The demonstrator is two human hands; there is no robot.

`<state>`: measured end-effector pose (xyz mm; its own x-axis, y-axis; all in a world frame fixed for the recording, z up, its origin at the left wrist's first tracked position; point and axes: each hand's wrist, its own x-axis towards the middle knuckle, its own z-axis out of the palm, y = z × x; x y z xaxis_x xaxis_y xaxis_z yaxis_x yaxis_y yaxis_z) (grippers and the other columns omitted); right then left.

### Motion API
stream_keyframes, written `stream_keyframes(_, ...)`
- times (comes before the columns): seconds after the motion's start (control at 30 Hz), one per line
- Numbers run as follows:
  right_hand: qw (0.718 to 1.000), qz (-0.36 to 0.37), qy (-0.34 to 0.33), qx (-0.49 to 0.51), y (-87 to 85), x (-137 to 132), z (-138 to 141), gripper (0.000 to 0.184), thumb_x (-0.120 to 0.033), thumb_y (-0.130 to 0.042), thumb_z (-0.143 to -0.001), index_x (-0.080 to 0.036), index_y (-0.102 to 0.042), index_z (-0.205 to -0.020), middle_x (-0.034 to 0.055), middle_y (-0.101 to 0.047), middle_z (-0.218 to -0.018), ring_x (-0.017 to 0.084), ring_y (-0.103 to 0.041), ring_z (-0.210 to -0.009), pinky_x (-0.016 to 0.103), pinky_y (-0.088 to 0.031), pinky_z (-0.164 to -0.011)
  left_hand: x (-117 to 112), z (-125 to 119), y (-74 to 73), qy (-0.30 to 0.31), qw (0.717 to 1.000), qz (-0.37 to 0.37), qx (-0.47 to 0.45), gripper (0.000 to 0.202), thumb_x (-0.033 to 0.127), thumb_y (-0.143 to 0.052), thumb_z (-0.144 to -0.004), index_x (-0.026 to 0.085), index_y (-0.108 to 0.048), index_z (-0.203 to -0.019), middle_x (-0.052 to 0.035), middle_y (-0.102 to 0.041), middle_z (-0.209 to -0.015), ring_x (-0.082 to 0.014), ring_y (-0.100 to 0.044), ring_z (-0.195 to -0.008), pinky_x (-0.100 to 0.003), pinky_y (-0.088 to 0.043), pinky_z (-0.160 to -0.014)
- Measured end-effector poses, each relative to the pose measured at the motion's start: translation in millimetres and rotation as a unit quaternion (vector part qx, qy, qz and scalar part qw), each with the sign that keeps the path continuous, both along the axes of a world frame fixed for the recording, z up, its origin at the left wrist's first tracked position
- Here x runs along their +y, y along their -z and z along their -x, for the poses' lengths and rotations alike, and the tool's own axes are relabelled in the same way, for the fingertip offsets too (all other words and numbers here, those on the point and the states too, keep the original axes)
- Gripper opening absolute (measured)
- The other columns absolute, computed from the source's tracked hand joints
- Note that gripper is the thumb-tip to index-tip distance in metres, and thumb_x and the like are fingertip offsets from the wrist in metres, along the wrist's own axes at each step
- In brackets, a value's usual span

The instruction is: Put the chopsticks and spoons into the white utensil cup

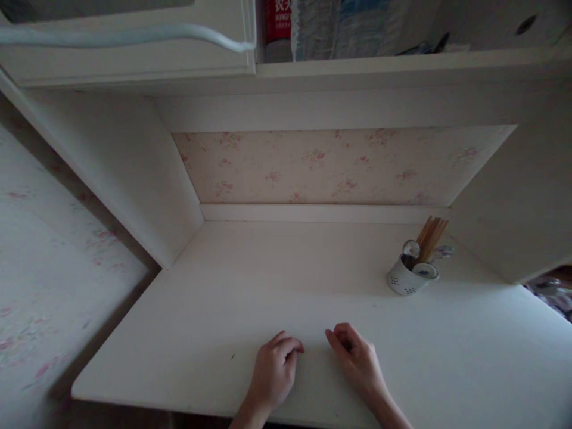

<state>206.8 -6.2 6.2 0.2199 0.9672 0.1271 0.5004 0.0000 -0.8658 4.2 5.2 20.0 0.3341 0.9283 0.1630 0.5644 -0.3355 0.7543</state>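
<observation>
My left hand [275, 365] rests near the front edge of the white desk [286, 268], fingers curled in and thumb tucked against them. Nothing shows in it. A short gap to its right, my right hand [358, 361] is also loosely closed, its thumb pointing toward the left hand. The hollow between its thumb and curled fingers holds nothing I can see. Beyond the right hand stands a white perforated utensil holder [403, 280], touched by neither hand. Wooden chopsticks [430, 239] and metal spoons [411, 248] lean in it.
Overhead runs a shelf [379, 67] with a red package [277, 22] and a plastic-wrapped pack [344, 30]. A cabinet door [134, 59] with a pale handle [134, 37] hangs at upper left. Side panels [120, 173] flank the desk. A small dark speck [233, 356] lies on it.
</observation>
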Motion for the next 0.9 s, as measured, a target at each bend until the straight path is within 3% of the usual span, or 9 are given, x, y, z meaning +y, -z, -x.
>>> stream_keyframes(0.27,0.998,-0.002,-0.023,-0.058,2.6,0.0,-0.3,0.029,-0.049,-0.053,-0.089,-0.025,-0.056,-0.074,-0.0038,-0.058,-0.057,0.014,-0.054,-0.049,0.023,-0.041,-0.05,-0.7,0.8,-0.4,0.009,1.0,-0.003,0.011,0.031,0.004,-0.044,-0.084,0.022,-0.07,-0.083,-0.0027,-0.069,-0.082,-0.0161,-0.066,-0.078,-0.024,-0.049,-0.072)
stream_keyframes(0.9,0.997,0.029,-0.039,-0.06,1.8,1.6,0.7,0.028,-0.048,-0.051,-0.09,-0.025,-0.053,-0.074,-0.004,-0.057,-0.059,0.015,-0.055,-0.053,0.022,-0.041,-0.053,1.2,-0.5,0.6,0.004,1.0,0.005,0.008,0.03,0.003,-0.046,-0.084,0.021,-0.07,-0.083,-0.0023,-0.069,-0.082,-0.016,-0.066,-0.079,-0.024,-0.048,-0.073)
